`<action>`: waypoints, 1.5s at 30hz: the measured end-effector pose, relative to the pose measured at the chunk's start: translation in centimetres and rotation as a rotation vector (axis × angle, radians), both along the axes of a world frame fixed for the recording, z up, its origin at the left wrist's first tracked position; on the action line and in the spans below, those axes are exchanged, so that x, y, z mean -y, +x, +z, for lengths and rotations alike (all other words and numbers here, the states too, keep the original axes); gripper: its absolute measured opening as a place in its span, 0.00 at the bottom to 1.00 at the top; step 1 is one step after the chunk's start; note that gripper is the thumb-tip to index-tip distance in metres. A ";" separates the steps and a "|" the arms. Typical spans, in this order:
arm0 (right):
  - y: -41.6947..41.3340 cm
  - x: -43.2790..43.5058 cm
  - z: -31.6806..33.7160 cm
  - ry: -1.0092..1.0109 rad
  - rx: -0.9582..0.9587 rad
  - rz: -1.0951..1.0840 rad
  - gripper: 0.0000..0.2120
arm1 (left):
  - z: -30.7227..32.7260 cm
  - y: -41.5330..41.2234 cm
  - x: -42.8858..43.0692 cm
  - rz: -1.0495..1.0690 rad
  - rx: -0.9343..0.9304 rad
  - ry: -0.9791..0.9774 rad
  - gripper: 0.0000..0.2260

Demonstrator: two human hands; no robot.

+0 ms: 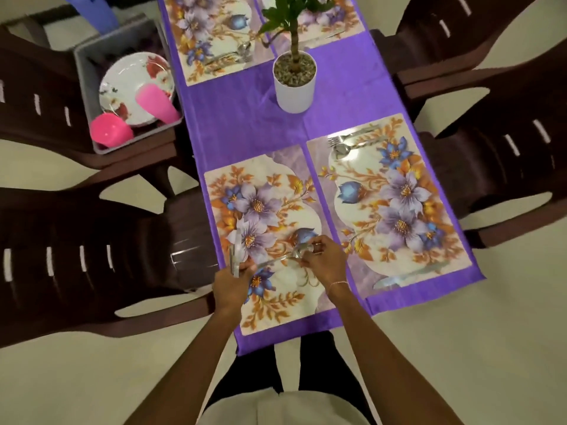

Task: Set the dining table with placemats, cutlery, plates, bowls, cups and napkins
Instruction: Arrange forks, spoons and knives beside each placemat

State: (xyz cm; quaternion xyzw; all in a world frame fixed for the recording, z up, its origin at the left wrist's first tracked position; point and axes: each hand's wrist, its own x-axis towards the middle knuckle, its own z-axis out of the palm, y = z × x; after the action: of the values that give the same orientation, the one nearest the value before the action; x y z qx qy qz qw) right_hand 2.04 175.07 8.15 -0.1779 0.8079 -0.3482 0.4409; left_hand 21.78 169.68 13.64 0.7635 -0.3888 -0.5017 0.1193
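Observation:
Four floral placemats lie on the purple tablecloth (245, 124). Over the near left placemat (270, 210) my left hand (231, 286) grips a knife (237, 256) with its blade pointing away from me, and also touches the handle of a spoon (285, 256). My right hand (325, 259) pinches the bowl end of that cutlery; a fork may be with it, but I cannot tell. The near right placemat (392, 197) carries a fork and spoon (346, 145) at its far end and a knife (399, 279) at its near end. The far left placemat (208, 35) also holds cutlery (233, 56).
A white pot with a green plant (295, 81) stands mid-table. A grey bin (92, 87) on the left chair holds floral plates (135, 84) and two pink cups (112, 130). Dark brown plastic chairs (76, 240) flank both sides of the table.

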 end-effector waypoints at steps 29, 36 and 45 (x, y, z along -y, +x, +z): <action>0.8 -7.0 0.9 0.145 -0.165 0.129 0.06 | -4.3 3.3 -5.7 -0.202 0.066 0.059 0.07; 0.3 -6.8 0.7 0.130 -0.111 0.147 0.05 | -4.5 3.3 -6.1 -0.194 0.050 0.035 0.13; 0.1 -6.4 1.1 0.116 -0.093 0.146 0.05 | -4.4 3.5 -6.1 -0.287 0.058 -0.013 0.08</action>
State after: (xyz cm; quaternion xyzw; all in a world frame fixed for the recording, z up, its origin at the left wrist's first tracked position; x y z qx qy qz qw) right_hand 2.16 181.51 9.28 -0.2266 0.8312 -0.2592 0.4366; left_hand 25.32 175.79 9.28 0.7135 -0.5006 -0.4887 0.0397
